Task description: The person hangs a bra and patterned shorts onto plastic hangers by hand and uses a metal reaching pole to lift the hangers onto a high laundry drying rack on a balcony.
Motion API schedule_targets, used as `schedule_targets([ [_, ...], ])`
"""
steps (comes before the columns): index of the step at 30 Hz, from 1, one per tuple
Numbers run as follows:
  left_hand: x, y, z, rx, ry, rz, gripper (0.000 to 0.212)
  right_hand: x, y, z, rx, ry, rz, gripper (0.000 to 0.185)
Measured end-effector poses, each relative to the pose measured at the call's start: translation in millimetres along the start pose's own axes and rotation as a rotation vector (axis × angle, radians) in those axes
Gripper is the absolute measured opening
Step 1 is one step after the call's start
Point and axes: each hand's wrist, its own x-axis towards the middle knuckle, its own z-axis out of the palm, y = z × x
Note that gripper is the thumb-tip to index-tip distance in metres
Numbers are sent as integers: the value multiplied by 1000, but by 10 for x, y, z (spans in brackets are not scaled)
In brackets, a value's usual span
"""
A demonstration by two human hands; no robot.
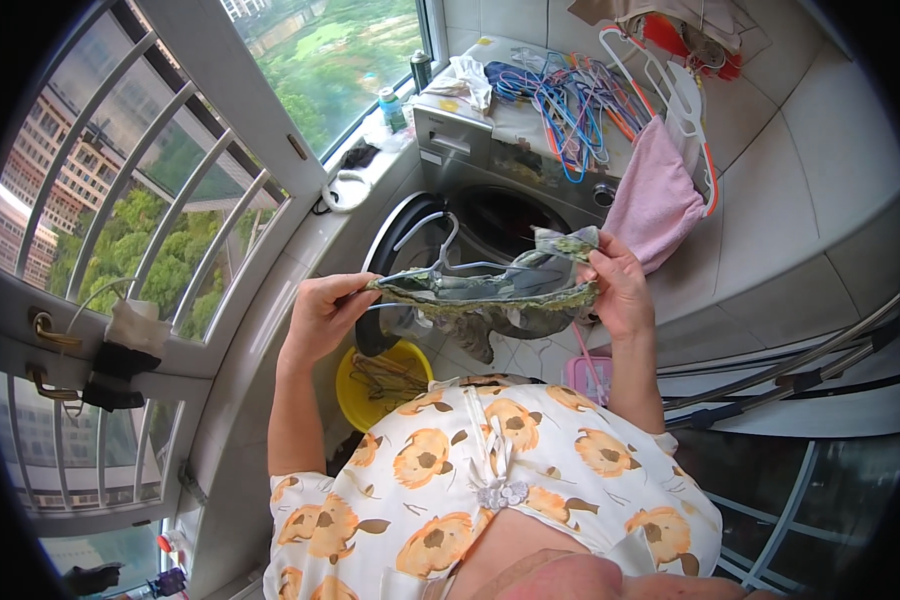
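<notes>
A green patterned garment point(495, 304) is stretched between both hands in front of the chest, its edge pulled nearly straight. At its left end my left hand point(330, 315) pinches the fabric between thumb and fingers. My right hand point(621, 285) grips the other end, where a bunched part of the cloth rises above the fingers. A grey-blue clothes hanger point(444, 244) stands with its hook upward; its arms run into the garment's opening, and the fabric hides part of them.
Beyond the garment is a front-loading washing machine point(454, 139) with its round door point(390, 247) open. Several wire hangers point(577, 105) lie on top. A pink towel point(652, 195) hangs at right. A yellow basin point(349, 379) holding hangers is on the floor. Barred windows point(150, 172) line the left.
</notes>
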Motion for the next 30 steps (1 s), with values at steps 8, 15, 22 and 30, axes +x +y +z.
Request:
schedule_targets([
  [8,72,131,245,56,-1,142,16,364,50,483,-561,-150,-31,40],
  [15,68,64,68,-7,26,94,13,410,-38,738,-1344,-45,-218,37],
  [22,110,-35,-232,-21,-20,103,14,391,50,829,-1545,-379,-576,16],
  [30,215,5,-415,-76,-119,170,14,87,305,984,-1390,-162,-490,12],
])
